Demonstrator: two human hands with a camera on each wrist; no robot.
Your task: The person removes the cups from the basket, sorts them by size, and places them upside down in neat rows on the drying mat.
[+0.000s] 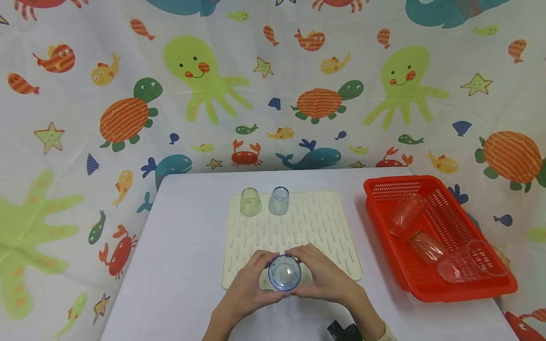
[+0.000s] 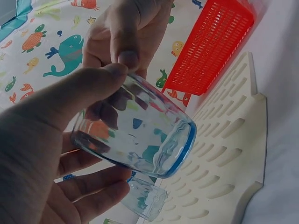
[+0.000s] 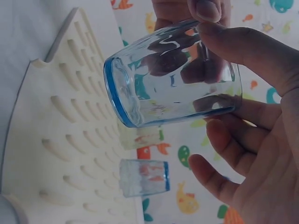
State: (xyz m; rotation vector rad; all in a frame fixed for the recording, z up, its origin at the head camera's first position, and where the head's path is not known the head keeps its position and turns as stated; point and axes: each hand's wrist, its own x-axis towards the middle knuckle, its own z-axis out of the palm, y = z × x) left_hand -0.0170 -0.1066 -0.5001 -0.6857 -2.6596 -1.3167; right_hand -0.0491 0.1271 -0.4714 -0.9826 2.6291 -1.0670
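Observation:
My left hand (image 1: 249, 286) and right hand (image 1: 328, 279) together hold a clear drinking glass with a blue-tinted base (image 1: 284, 273), over the near edge of a cream drying mat (image 1: 294, 232). In the left wrist view the glass (image 2: 140, 126) lies between thumb and fingers, its blue end pointing toward the mat. The right wrist view shows the right thumb on the upper side of the glass (image 3: 173, 79), close to the left thumb. At the mat's far edge stand a greenish glass (image 1: 250, 202) and a bluish glass (image 1: 279, 201), side by side.
Right of the mat sits a red plastic basket (image 1: 465, 294). Inside lie a tall glass (image 1: 405, 215), a smaller glass (image 1: 428, 247) and a large clear vessel (image 1: 462, 265). A white cloth covers the table (image 1: 179, 265), and a sea-animal curtain (image 1: 273, 137) hangs behind it.

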